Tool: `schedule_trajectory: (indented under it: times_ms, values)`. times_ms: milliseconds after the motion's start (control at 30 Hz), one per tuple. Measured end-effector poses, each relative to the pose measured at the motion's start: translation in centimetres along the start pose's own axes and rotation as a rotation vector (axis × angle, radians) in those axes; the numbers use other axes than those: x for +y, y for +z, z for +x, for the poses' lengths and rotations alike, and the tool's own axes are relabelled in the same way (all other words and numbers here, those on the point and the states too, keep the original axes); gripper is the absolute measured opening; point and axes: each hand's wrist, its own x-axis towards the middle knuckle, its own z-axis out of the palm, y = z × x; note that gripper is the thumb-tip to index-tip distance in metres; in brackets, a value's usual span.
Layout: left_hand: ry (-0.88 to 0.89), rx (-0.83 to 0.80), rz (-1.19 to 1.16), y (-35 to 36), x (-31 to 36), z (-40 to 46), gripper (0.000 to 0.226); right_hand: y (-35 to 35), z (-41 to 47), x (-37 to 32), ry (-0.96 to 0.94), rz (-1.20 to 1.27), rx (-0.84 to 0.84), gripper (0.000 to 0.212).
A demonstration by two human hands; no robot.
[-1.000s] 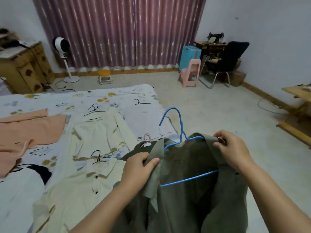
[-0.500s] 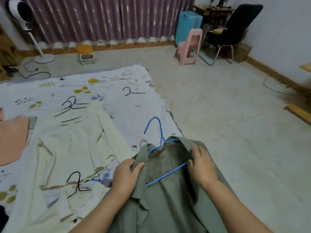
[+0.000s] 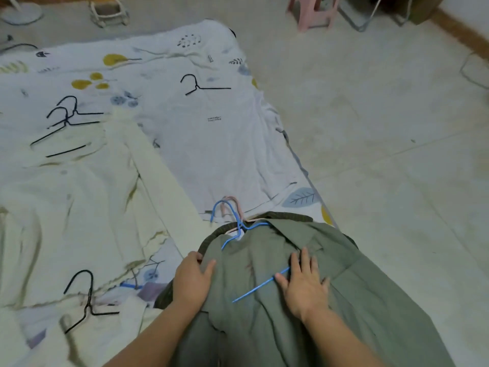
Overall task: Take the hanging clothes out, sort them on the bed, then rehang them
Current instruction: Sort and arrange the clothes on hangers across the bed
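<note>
**Green shirt going onto its blue hanger at the bed's corner**

The right hand (image 3: 304, 284) is lying flat with fingers spread on the chest of the olive-green shirt (image 3: 357, 300), pressing the cloth down over the lower bar of the blue hanger (image 3: 239, 226), whose bar is showing as a slanted blue line just left of the fingers. The left hand (image 3: 191, 279) is gripping the shirt's left front edge, thumb on top and fingers curling round the fold. The hanger's hook is poking out of the collar, lying on the bedsheet (image 3: 211, 144) beside a pale pink hook; what the pink hook belongs to is not clear.

The shirt is draping over the near right corner of the bed, its lower part hanging towards the floor. To the left a cream garment (image 3: 79, 202) is lying spread out, with several black hangers (image 3: 68, 120) scattered on and around it.

Judging by this, the rehanging step is under way: the hanger is inside the shirt, but the front is still open. The next move probably calls for pulling the left front across the bar, squaring the shoulders on the hanger, then lifting by the hook; the loose hanging weight could drag the shirt off the corner.
</note>
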Motion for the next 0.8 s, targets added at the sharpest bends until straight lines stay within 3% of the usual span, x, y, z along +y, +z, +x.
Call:
schedule_trajectory:
  times_ms: [100, 200, 300, 400, 567, 667, 800]
  values:
    - [0.051, 0.123, 0.099, 0.4, -0.3, -0.8, 0.048, 1.2, 0.6, -0.3, 0.029, -0.018, -0.014, 0.072]
    - [0.367, 0.202, 0.258, 1.0, -1.0, -2.4, 0.057, 1.4, 0.5, -0.6, 0.043, -0.04, -0.001, 0.072]
    - [0.558, -0.037, 0.465, 1.3, -2.6, -3.4, 0.079, 1.1, 0.2, -1.0, 0.051, -0.049, -0.012, 0.07]
    - [0.446, -0.222, 0.54, 0.0, -2.1, -4.0, 0.104, 0.1, -0.4, -1.5, 0.029, -0.064, -0.055, 0.063]
    - [0.311, -0.352, 0.624, -3.3, 1.0, -4.4, 0.062, -2.4, -3.2, -2.4, -0.068, -0.115, -0.019, 0.035]
    - [0.261, -0.363, 0.61, -5.7, 2.5, -5.9, 0.038, -3.8, -6.3, -3.0, -0.127, -0.116, 0.039, 0.03]
    - [0.274, -0.305, 0.519, -9.0, 3.5, -9.4, 0.037, -5.7, -10.7, -3.7, -0.224, -0.128, 0.084, 0.033]
